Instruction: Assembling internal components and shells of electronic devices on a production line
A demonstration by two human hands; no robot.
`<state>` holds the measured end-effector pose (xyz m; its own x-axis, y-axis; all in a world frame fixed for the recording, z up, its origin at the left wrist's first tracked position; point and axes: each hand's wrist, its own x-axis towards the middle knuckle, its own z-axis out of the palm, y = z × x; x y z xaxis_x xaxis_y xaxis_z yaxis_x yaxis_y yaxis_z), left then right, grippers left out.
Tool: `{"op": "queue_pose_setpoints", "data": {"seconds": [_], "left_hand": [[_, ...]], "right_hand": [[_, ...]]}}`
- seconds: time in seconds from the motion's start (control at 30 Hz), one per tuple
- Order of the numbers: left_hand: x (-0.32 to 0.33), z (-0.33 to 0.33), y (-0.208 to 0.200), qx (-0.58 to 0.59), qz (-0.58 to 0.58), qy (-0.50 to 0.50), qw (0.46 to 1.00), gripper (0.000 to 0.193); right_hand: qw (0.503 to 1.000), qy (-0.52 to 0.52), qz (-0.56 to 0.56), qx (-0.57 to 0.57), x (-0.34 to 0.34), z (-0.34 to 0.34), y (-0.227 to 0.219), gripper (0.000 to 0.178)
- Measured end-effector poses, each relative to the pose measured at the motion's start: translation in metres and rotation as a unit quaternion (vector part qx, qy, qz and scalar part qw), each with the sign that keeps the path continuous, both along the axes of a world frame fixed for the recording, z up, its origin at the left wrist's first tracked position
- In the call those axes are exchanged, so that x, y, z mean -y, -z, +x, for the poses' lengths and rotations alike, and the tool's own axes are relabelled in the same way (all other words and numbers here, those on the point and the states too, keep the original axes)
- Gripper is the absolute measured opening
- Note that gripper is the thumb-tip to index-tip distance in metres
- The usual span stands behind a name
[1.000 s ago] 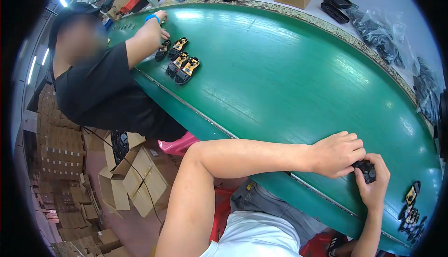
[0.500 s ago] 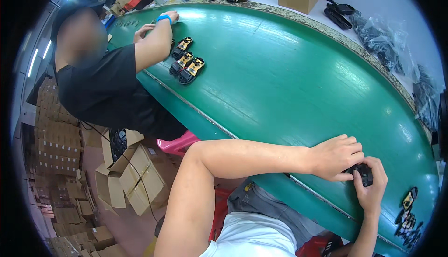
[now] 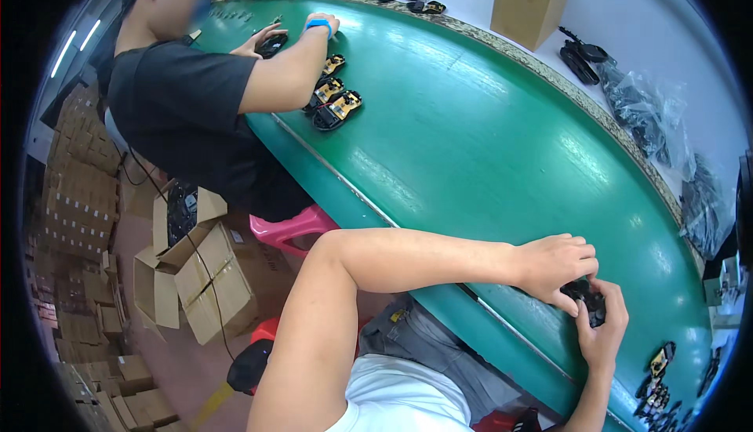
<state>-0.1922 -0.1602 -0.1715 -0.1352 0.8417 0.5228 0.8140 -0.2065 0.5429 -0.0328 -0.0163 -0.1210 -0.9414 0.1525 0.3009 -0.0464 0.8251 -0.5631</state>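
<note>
Both my hands meet over the green work surface at the right, around a black computer mouse part. My left hand reaches across from the left, its fingers curled over the part's far side. From the near right, my right hand grips the part, thumb against it and fingers bent round it. My fingers cover much of the part, so its details are hidden. Nearest to my right hand lie several small black and yellow mouse parts in a group at the lower right.
A co-worker in a black shirt handles a black piece at the far left. Beside them sit open mouse bases with yellow boards. Bagged parts and a carton line the back ledge. Open boxes stand on the floor.
The view has shifted, so the surroundings sit differently in the picture. My hands stay together on the mouse part. A black piece now shows in the co-worker's hand.
</note>
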Motion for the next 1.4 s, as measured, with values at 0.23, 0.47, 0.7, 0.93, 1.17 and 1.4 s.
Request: {"op": "queue_pose_setpoints", "data": {"seconds": [0.23, 0.47, 0.7, 0.93, 1.17, 1.4], "left_hand": [[-0.009, 0.002, 0.004, -0.037, 0.011, 0.004, 0.999, 0.064], [-0.002, -0.008, 0.000, -0.001, -0.037, 0.035, 0.999, 0.066], [0.037, -0.144, -0.078, 0.008, -0.078, -0.438, 0.896, 0.068], [0.157, -0.226, -0.098, 0.252, 0.005, -0.700, 0.669, 0.084], [0.112, -0.185, -0.068, 0.174, -0.131, -0.610, 0.762, 0.069], [0.052, -0.116, -0.056, 0.107, -0.135, -0.443, 0.880, 0.058]], "right_hand": [[1.000, 0.005, 0.011, 0.005, -0.006, 0.005, 0.000, 0.035], [0.999, -0.011, 0.031, 0.009, -0.003, -0.002, -0.003, 0.034], [0.999, 0.010, 0.033, 0.016, -0.004, 0.006, -0.018, 0.031], [0.999, -0.010, 0.032, 0.006, -0.011, 0.009, -0.001, 0.027], [0.999, -0.001, 0.041, 0.006, -0.010, 0.008, -0.013, 0.026], [0.999, 0.008, 0.043, 0.006, -0.005, 0.007, -0.009, 0.026]]}}
